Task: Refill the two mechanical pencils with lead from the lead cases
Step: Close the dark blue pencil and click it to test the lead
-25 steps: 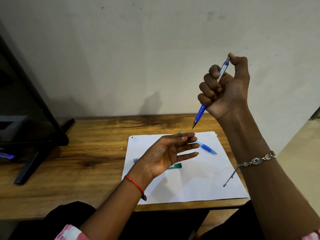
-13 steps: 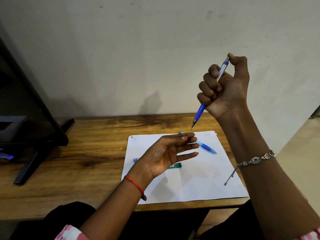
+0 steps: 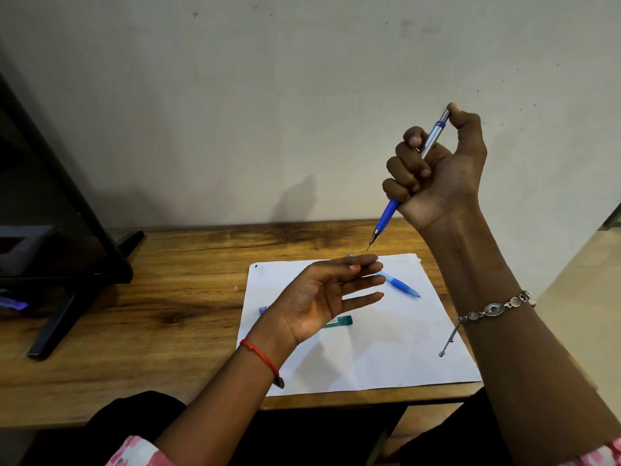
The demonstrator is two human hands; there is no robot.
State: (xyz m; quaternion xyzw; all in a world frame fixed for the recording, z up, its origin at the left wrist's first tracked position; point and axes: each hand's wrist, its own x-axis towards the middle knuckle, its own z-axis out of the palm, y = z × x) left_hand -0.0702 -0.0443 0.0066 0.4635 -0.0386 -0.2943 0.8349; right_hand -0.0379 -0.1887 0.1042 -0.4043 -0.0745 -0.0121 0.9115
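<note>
The right hand (image 3: 440,173) is seen raised above the far right of the table, curled into a fist around the silver-and-blue mechanical pencil (image 3: 432,137), with the thumb laid over its top cap. The pencil is held tilted, its blue grip below the fist and its metal tip pointed down and to the left. A chain bracelet (image 3: 497,309) is worn on that wrist, one end dangling.

Just below the tip, the left hand (image 3: 322,297) is held out palm up, fingers straight and loosely together, nothing visibly held in it. The tip is seen just above the fingertips, a thin gap between them. A red thread (image 3: 260,354) is tied round the left wrist.

Beneath the left hand, a sheet of white paper (image 3: 386,358) is spread on the wooden table (image 3: 168,297). The light-blue pencil (image 3: 400,284) is lying on the paper's far part, its far end hidden behind the left fingers. The teal lead case (image 3: 341,321) is lying flat near the middle of the sheet, half covered by the palm. A small blue piece (image 3: 263,310) is glimpsed at the left of the wrist; what it is cannot be told.

At the far left, a black stand (image 3: 67,274) is set on the table, and a pale wall (image 3: 235,112) is seen behind.
</note>
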